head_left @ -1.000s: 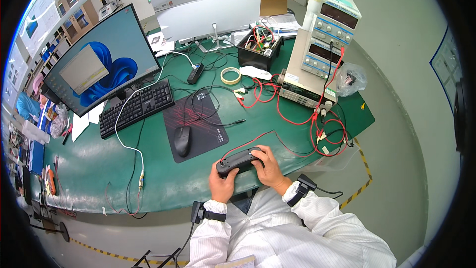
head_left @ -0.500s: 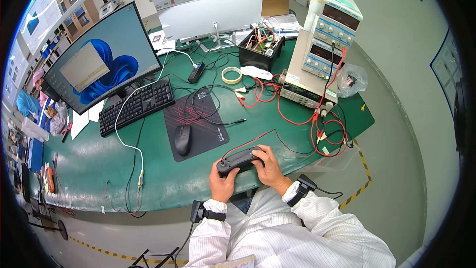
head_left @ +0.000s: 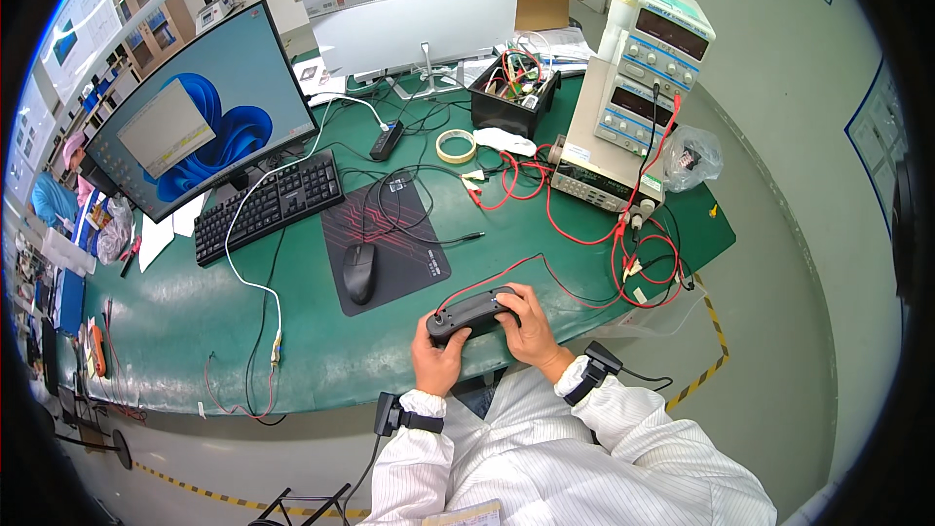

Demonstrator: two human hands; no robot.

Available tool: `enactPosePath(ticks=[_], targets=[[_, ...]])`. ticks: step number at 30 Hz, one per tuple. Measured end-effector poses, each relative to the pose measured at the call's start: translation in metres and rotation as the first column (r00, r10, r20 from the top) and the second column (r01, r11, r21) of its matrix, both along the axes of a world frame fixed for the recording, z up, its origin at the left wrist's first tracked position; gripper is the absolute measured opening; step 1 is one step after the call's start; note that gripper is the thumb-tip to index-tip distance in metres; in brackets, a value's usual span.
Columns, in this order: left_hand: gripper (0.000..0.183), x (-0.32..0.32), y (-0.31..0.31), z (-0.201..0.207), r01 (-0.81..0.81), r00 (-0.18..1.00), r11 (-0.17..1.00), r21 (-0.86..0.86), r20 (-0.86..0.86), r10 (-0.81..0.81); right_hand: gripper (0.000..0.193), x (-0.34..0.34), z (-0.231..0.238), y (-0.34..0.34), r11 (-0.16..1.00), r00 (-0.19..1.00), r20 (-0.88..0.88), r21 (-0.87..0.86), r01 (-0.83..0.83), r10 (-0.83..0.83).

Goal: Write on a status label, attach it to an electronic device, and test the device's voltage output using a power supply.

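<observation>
Both hands held a small dark grey, rounded plastic handset shaped like a game controller (head_left: pixel 474 312) just above the near edge of the green bench mat (head_left: pixel 175 312). The left hand (head_left: pixel 438 360) was closed around its left end with the thumb on top, and the right hand (head_left: pixel 531 326) was wrapped around its right end, fingers curled over the far side. A thin red wire (head_left: pixel 487 282) ran from the handset's far edge toward the tangle of red clip leads (head_left: pixel 643 253) beside the stacked beige bench power supplies (head_left: pixel 633 107); whether it was actually plugged into the handset could not be made out at this size. A black computer mouse (head_left: pixel 358 271) sat on a black mouse pad with red lines (head_left: pixel 385 244) just beyond the hands. Handling it well probably meant keeping both grips even, the body level over the mat, and the red wire slack so nothing tugged at its joint.
</observation>
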State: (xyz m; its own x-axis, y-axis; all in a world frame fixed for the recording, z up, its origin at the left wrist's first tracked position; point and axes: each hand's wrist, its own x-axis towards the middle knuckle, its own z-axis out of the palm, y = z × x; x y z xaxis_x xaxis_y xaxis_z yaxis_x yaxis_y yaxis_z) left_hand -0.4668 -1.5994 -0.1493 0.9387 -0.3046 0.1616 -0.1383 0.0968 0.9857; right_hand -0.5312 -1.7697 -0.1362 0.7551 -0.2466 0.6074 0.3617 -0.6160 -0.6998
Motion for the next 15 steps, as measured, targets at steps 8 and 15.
enactPosePath(ticks=[8, 15], targets=[[0.042, 0.0007, 0.0006, -0.0026, -0.012, 1.000, 1.000, 0.018, 0.014, 0.012, 0.046, -0.0003, 0.0001, 0.0006, 1.000, 1.000, -0.003, 0.004, -0.002, 0.002], [0.042, 0.0005, -0.0001, 0.0001, -0.007, 1.000, 1.000, 0.004, -0.002, 0.007, 0.051, 0.0016, 0.0014, 0.0000, 0.999, 0.999, 0.026, -0.027, 0.022, -0.021]])
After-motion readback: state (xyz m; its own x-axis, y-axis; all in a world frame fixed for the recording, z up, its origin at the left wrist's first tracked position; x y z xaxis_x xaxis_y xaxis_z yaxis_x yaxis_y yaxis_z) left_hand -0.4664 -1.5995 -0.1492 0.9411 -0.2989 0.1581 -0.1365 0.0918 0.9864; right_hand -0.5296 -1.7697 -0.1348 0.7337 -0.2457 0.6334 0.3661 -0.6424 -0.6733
